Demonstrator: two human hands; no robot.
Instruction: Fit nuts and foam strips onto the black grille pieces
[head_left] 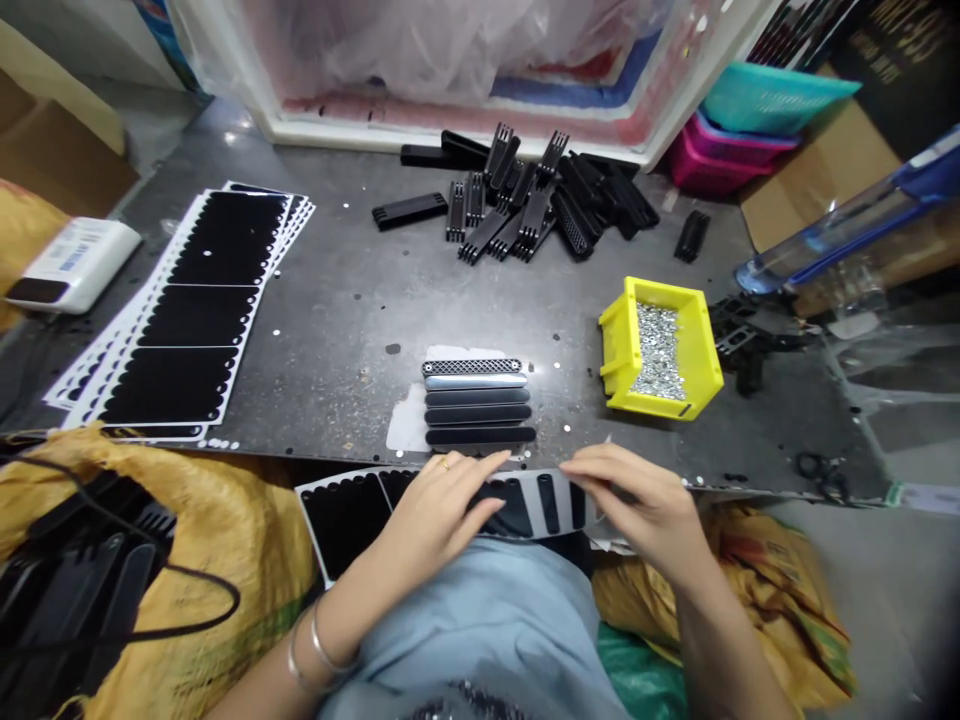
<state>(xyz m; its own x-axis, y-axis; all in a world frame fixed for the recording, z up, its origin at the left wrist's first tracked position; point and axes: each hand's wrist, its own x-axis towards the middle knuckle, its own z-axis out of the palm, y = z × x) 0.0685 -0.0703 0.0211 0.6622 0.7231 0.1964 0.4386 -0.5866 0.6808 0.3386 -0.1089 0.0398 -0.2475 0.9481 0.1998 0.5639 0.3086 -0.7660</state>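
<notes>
Below the worktable [337, 300] one sticker sheet [349, 515] lies lengthwise left-to-right, left hand [439, 505] flat on it, fingers together, right hand [637, 505] pinching its end, five strips [478, 402] beyond.

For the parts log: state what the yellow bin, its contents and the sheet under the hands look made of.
Yellow bin: smooth moulded plastic, evenly coloured. Contents: small silvery metal pieces, glinting. Sheet: white glossy backing, seemingly paper, carrying matte black pads, perhaps foam.
</notes>
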